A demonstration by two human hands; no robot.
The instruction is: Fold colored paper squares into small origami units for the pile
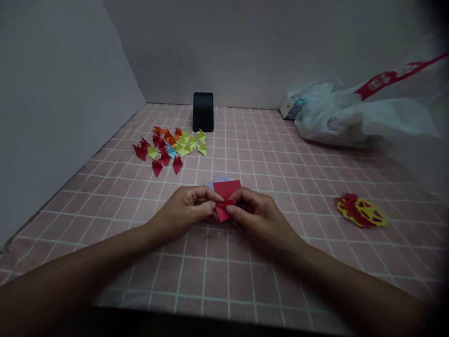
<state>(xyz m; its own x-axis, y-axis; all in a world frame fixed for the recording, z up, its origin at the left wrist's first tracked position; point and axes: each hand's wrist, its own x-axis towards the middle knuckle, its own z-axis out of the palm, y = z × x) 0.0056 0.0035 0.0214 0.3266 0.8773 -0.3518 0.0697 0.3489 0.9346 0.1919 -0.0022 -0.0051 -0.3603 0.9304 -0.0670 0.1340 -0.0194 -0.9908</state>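
A red paper (pixel 227 189) with a fold across its lower part is held between both hands above the middle of the table. My left hand (pixel 191 206) pinches its left side between thumb and fingers. On the right side, my right hand (pixel 254 208) grips the same paper near the fold, thumb in front. Behind the red sheet, partly hidden, lie light purple papers (pixel 210 183) with a bit of yellow at the edge. The fingers under the paper are mostly hidden.
Several folded paper birds (pixel 164 156) in red, orange, yellow and blue lie at the back left. A black phone (pixel 203 112) leans upright behind them. White plastic bags (pixel 326 119) and a small box (pixel 288 106) are at the back right. Red and yellow cut-outs (pixel 363 211) lie on the pink checked table (pixel 196 276).
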